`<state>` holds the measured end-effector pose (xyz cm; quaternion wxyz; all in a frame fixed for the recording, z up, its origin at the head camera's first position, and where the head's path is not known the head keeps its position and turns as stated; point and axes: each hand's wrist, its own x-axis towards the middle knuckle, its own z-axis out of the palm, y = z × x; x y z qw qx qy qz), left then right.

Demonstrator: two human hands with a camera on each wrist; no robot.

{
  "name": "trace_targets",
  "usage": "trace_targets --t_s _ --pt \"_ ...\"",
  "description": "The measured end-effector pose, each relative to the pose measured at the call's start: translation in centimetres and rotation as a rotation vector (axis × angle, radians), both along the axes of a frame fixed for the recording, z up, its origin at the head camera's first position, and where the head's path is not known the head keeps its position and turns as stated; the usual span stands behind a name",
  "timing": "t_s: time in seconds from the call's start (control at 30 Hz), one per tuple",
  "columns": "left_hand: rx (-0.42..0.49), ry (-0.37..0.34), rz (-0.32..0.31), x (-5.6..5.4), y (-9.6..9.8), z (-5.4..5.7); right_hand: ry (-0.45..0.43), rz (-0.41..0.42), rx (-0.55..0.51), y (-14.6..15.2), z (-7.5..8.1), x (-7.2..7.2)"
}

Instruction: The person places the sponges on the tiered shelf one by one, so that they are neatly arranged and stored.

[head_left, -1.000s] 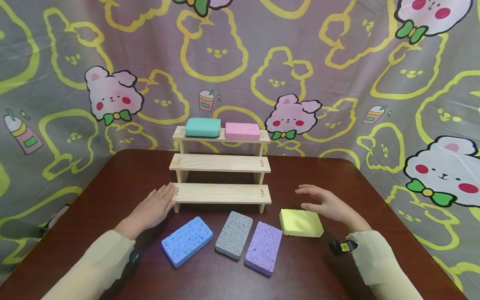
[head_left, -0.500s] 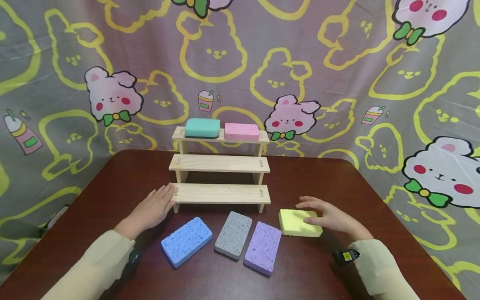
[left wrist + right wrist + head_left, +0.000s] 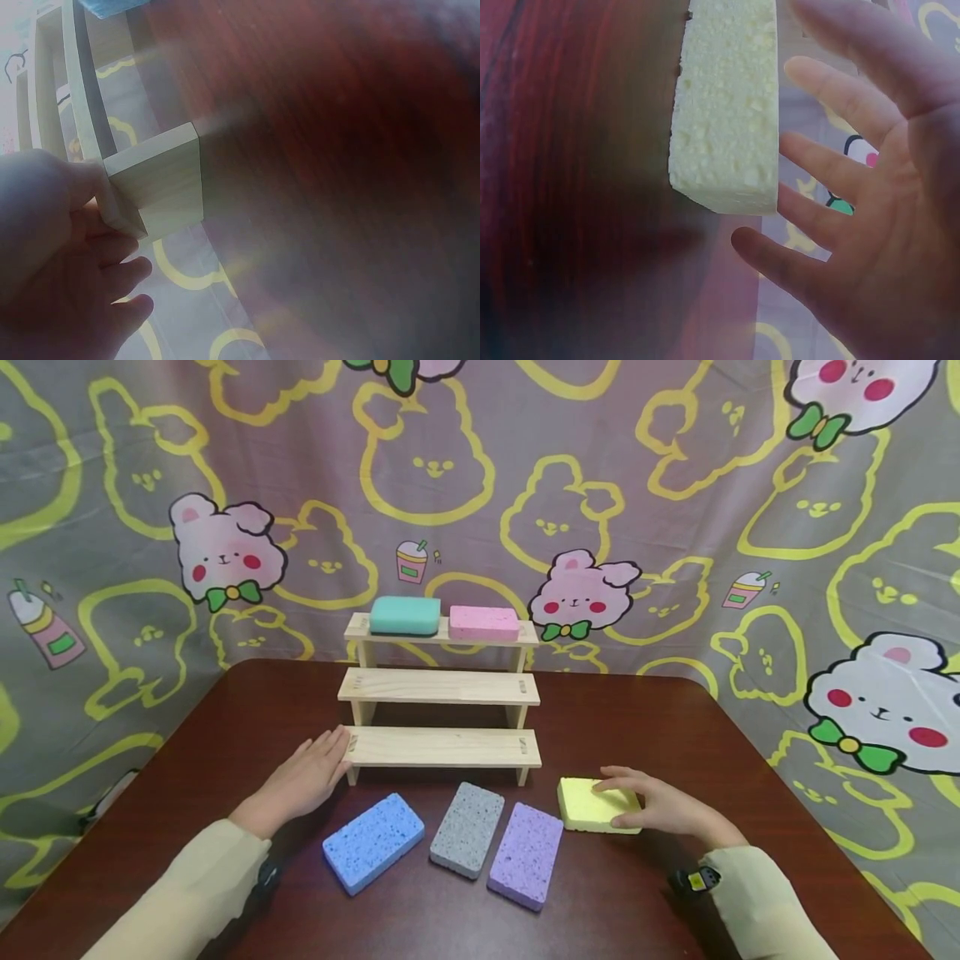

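Observation:
My left hand (image 3: 303,774) rests at the left end of the bottom step of a pale wooden three-step shelf (image 3: 442,747). Its fingers look straight in the head view; the left wrist view shows thumb and fingertips touching the board's end. My right hand (image 3: 667,806) is over the right part of a yellow sponge (image 3: 585,803) lying flat on the table, the thumb by its near side and fingers above its top. In the right wrist view the fingers are spread beside the sponge (image 3: 727,112), and no firm hold shows.
A blue sponge (image 3: 373,843), a grey sponge (image 3: 467,831) and a purple sponge (image 3: 526,857) lie in front of the shelf on the dark red table (image 3: 255,710). On the top step sit a teal sponge (image 3: 405,615) and a pink sponge (image 3: 483,623). A patterned curtain (image 3: 465,435) hangs behind.
My right hand has come down and slightly nearer, from above and behind the yellow sponge to over its right part. My left hand and the sponges have stayed put.

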<state>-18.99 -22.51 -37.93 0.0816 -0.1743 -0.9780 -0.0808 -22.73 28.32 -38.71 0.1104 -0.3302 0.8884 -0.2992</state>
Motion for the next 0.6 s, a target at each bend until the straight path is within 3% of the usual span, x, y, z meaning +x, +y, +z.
trace_targets --t_s 0.6 --pt "-0.001 0.037 -0.019 -0.22 -0.24 -0.4 0.058 0.021 0.053 -0.04 0.17 0.11"
